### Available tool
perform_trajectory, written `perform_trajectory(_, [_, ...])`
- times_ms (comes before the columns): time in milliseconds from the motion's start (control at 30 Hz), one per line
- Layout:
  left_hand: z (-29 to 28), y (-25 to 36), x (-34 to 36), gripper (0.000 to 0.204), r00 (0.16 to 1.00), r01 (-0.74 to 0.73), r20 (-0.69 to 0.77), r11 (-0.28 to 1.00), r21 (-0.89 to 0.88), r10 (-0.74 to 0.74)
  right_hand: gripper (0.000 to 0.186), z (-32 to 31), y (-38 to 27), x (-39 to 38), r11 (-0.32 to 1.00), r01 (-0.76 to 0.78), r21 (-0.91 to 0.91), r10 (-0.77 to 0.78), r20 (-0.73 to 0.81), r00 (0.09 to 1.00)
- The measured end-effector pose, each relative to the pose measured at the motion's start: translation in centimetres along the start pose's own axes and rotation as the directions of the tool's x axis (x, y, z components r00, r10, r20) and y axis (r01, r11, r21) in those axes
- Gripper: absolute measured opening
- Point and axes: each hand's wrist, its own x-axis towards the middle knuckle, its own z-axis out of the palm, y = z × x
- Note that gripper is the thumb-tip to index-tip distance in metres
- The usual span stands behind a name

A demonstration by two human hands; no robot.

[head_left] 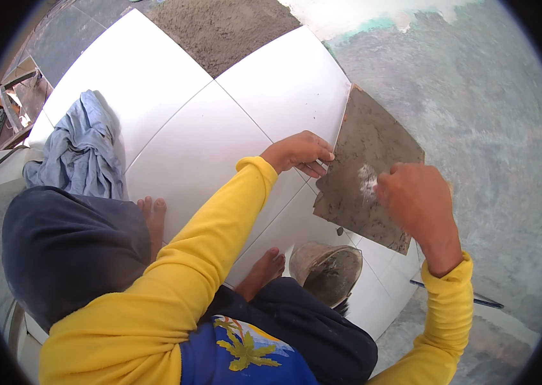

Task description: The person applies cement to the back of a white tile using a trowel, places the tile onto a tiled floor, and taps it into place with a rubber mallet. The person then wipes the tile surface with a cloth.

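A tile coated with wet grey mortar lies right of centre, its mortar face toward me. My left hand grips its left edge, thumb on top and fingers curled beneath. Over the mortar's lower right part, my right hand is closed in a fist. Whatever it holds is mostly hidden; a pale, blurred shiny patch shows beside its fingers. Close to my foot and below the tile stands a bucket with grey residue inside. White floor tiles spread out under my left arm.
A crumpled blue-grey cloth lies on the tiles at the left. Rough mortar fills a gap at the far side. Grey concrete extends on the right, with a thin dark rod lower down. Wooden pieces sit far left.
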Motion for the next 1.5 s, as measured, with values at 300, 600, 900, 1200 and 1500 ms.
perform_trajectory(300, [0.0, -0.2, -0.4, 0.045, 1.000, 0.002, -0.014, 1.000, -0.014, -0.003, 0.022, 0.9, 0.6, -5.8, 0.938, -0.059, 0.343, 0.061, 0.006, 0.998])
perform_trajectory(600, [0.2, 0.0, -0.3, 0.047, 1.000, 0.008, -0.019, 1.000, -0.010, -0.008, 0.022, 6.6, 0.5, -6.8, 0.924, -0.159, 0.347, 0.222, -0.148, 0.964])
perform_trajectory(900, [-0.1, -0.4, 0.1, 0.051, 1.000, 0.000, -0.004, 0.999, -0.034, 0.000, 0.023, 8.0, 0.6, -6.0, 0.932, -0.272, 0.239, 0.316, -0.166, 0.934])
perform_trajectory(1200, [0.4, 0.5, -0.1, 0.048, 1.000, 0.011, -0.012, 0.998, -0.057, -0.012, 0.021, 10.3, 0.1, -8.5, 0.752, -0.300, 0.587, 0.403, -0.050, 0.914])
perform_trajectory(1500, [1.3, -0.1, 1.2, 0.033, 0.982, -0.145, -0.045, 0.881, 0.449, 0.185, 0.022, 10.2, -2.3, -10.0, 0.800, -0.390, 0.456, 0.461, -0.051, 0.886])
